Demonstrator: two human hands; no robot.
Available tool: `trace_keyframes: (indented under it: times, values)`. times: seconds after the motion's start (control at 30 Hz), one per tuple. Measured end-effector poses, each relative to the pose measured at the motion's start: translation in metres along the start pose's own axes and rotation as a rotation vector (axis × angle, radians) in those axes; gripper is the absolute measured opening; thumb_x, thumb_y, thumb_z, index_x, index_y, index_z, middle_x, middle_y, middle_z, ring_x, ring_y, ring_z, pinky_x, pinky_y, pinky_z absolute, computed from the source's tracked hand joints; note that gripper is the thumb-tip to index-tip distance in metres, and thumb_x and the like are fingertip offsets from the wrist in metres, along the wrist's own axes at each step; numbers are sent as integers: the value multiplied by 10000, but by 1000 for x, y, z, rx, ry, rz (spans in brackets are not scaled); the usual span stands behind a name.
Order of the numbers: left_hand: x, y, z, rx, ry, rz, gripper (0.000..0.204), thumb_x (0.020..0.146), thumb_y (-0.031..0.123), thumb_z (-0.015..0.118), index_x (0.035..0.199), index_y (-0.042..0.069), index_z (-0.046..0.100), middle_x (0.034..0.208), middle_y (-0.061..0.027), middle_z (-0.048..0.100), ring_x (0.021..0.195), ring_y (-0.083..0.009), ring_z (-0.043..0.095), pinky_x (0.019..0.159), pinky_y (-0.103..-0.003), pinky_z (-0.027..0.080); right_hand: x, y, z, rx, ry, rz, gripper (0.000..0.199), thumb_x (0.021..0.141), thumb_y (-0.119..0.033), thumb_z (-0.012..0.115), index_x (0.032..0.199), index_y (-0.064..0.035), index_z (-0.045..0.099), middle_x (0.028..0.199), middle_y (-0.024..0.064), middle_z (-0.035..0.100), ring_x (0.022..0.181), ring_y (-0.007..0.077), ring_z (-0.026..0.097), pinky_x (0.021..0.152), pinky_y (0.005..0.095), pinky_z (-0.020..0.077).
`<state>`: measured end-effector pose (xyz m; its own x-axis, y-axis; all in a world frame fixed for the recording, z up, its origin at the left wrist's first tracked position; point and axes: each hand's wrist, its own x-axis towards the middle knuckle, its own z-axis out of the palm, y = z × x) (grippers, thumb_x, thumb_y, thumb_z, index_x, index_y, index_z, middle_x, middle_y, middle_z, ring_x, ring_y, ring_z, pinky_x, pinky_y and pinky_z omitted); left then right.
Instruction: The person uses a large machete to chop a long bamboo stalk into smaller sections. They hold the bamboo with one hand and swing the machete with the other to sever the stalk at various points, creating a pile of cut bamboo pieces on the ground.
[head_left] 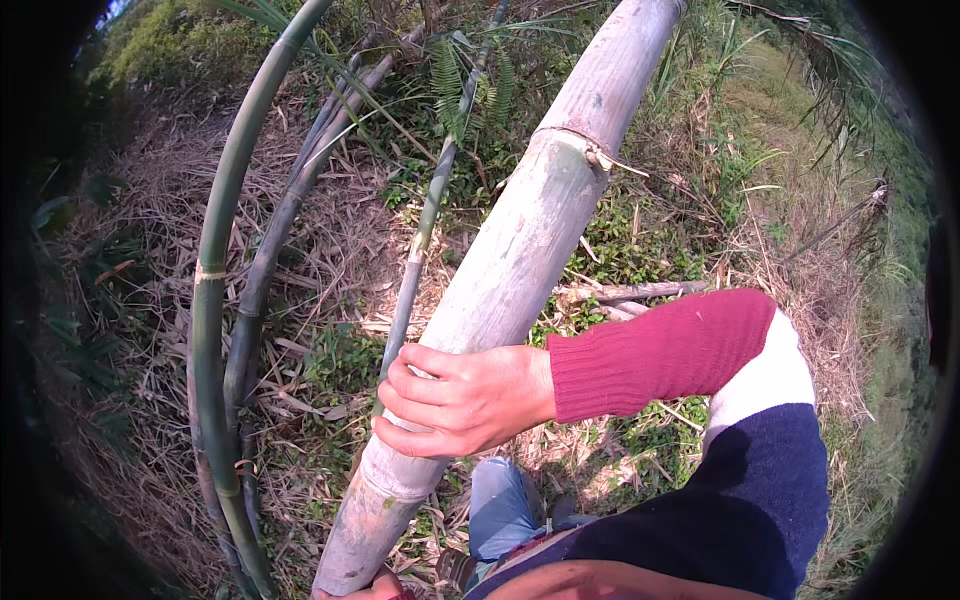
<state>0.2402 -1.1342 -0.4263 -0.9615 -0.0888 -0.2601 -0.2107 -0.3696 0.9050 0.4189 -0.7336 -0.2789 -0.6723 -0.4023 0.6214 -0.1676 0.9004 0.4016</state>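
Note:
A thick, pale bamboo pole slants from the lower left up to the top right. It has ringed joints and a short broken twig at the upper joint. My right hand, in a dark red cuff, lies over the lower part of the pole with its fingers curled round the far side. At the bottom edge, my left hand grips the pole's lowest visible part; most of that hand is cut off by the frame. The pole's upper end runs toward the top edge.
Curved green bamboo stems stand at the left, with a thinner stem just left of the pole. Dry leaf litter covers the ground among green plants. Cut sticks lie beyond my right forearm. My jeans show below.

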Motion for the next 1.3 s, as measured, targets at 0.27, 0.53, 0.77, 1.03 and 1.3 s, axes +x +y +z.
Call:
trace_keyframes:
  times: [0.27,0.53,0.77,1.03,1.3]
  values:
    - [-32,-46,242,-368,111,-110,765,815,537,707,1388,80,486,1420,-153,496,1281,-324,486,1087,-511,397,-49,244,-12,-110,65,-5,332,841,-172,626,1172,-187,614,1094,51,647,977,202,638,909,385,538]
    - [-205,-71,628,-695,-288,-1,909,810,648,665,1441,54,392,1438,-161,452,1328,-329,453,1131,-521,351,-154,566,-26,-249,-15,194,808,607,-211,848,1341,-219,511,1277,-2,587,1243,219,542,1148,468,333]
    - [-286,-201,884,-674,-511,-14,846,823,514,752,1415,5,427,1369,-146,514,1242,-259,469,1101,-405,337,-300,739,-37,-803,-337,746,1006,707,-467,807,1510,-126,305,1512,118,370,1433,369,280,1193,491,240]
    - [-281,-251,737,296,-1722,5,626,832,334,773,1286,-35,553,1085,-178,708,1059,-264,675,935,-391,516,-384,333,222,1384,85,1513,767,851,-499,583,1431,-17,440,1460,182,463,1340,340,450,1141,528,337]
    - [-200,-236,164,736,704,-195,867,849,465,755,1447,-14,348,1214,-184,639,1092,-261,625,928,-394,501,-508,101,224,1145,1131,3143,955,822,-742,473,1416,5,419,1476,199,441,1304,402,473,1100,607,361]
